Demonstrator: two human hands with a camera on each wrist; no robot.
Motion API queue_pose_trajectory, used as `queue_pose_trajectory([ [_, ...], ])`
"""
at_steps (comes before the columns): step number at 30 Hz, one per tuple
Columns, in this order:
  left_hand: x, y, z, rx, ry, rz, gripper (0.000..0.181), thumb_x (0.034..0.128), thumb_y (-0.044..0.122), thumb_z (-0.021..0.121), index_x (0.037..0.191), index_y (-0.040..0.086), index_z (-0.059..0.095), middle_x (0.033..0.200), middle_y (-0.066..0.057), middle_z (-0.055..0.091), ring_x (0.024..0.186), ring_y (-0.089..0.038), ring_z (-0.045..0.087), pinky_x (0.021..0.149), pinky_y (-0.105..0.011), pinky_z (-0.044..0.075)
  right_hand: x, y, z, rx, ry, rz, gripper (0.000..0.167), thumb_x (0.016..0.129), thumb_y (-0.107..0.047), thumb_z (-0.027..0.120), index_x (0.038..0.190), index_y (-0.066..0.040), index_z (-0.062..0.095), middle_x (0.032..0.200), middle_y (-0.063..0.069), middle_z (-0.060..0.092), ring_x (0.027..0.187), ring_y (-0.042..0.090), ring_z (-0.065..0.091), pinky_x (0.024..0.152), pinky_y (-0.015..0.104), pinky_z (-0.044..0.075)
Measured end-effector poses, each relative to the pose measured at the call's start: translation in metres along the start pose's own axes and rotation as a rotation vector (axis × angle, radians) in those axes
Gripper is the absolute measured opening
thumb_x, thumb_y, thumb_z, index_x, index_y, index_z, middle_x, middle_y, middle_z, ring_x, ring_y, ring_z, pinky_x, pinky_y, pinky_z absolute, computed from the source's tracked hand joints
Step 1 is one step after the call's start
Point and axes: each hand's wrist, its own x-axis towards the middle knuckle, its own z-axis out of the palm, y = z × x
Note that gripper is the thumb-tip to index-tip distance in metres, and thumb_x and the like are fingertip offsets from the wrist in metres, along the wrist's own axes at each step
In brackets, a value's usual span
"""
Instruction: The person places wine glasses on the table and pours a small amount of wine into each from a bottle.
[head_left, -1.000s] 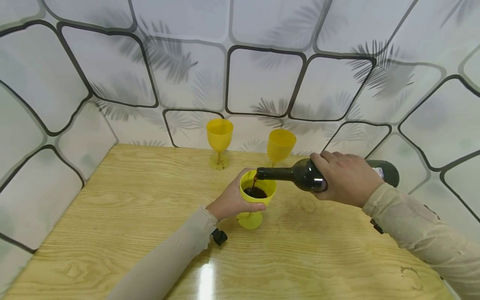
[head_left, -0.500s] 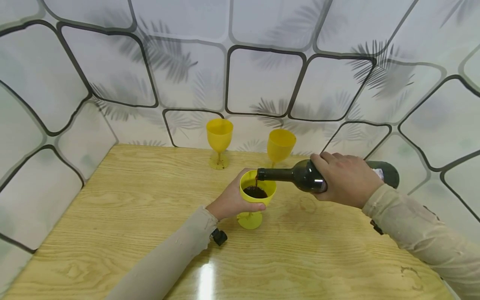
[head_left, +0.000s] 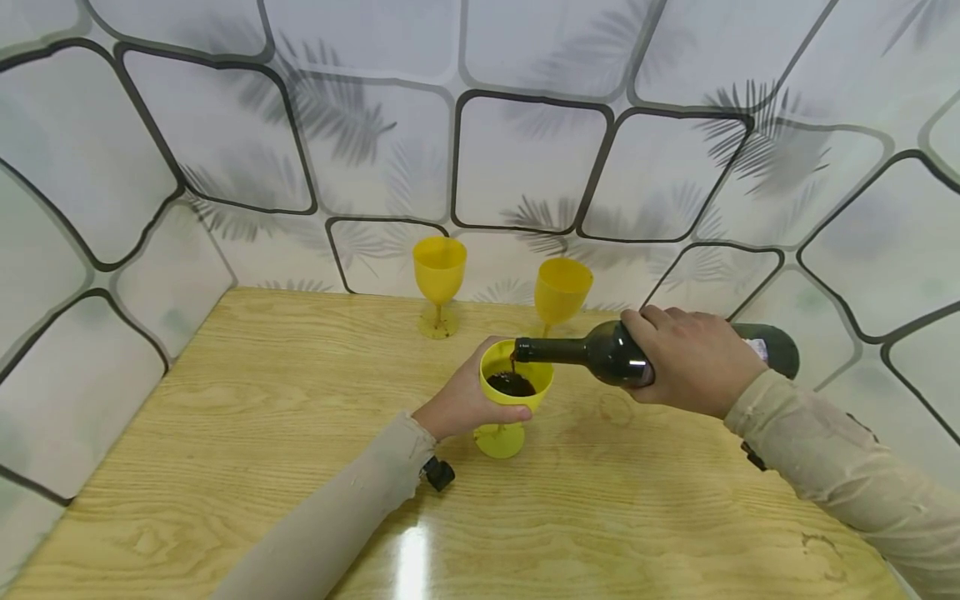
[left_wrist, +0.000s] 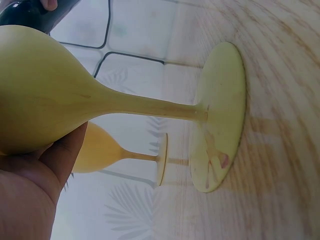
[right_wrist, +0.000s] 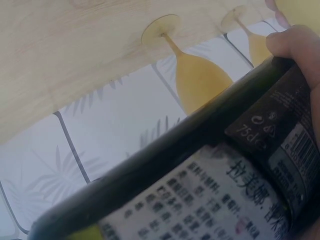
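Observation:
My left hand (head_left: 468, 400) grips the bowl of a yellow goblet (head_left: 501, 440), thumb across its near side. Its foot appears to rest on the table in the left wrist view, with reddish stains on it. Dark red liquid (head_left: 512, 384) lies inside the bowl. From the right, my right hand (head_left: 693, 358) holds a dark green wine bottle (head_left: 570, 350) around its body, tipped nearly level. The bottle's mouth sits over the goblet's rim, and a thin stream runs down from it. White and dark labels (right_wrist: 200, 200) show on the bottle in the right wrist view.
Two more yellow goblets stand at the back by the wall: one goblet (head_left: 439, 271) left, another goblet (head_left: 562, 290) right, just behind the bottle neck. The wooden table (head_left: 262, 433) meets a patterned wall (head_left: 525, 158) at the back.
Both hands, the goblet and the bottle keep nearly the same place. The stream from the bottle's mouth looks thinner and more vertical than a second ago.

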Motion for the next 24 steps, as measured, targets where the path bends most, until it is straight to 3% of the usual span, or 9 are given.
queue_pose_trajectory([
  [10,0.0003,-0.0011,0.0001,-0.010,-0.006,0.025,0.084,0.0817,0.010,0.089,0.147,0.025,0.039,0.135,-0.005,0.058,0.120,-0.024,0.061,0.102,-0.040,0.053,-0.0002,-0.0003,0.0000,-0.008,0.006,-0.006,0.071,0.063,-0.045,0.090,0.111,-0.006,0.053,0.080,0.007,0.059,0.064,0.024,0.062,0.053,0.044,0.056],
  [24,0.0009,-0.0014,-0.0001,0.002,0.001,0.014,0.084,0.0810,0.011,0.089,0.147,0.026,0.039,0.135,-0.005,0.057,0.120,-0.023,0.060,0.102,-0.040,0.052,0.0009,-0.0002,-0.0010,-0.006,-0.011,0.004,0.073,0.063,-0.045,0.091,0.112,-0.006,0.054,0.081,0.008,0.061,0.065,0.024,0.062,0.054,0.044,0.056],
])
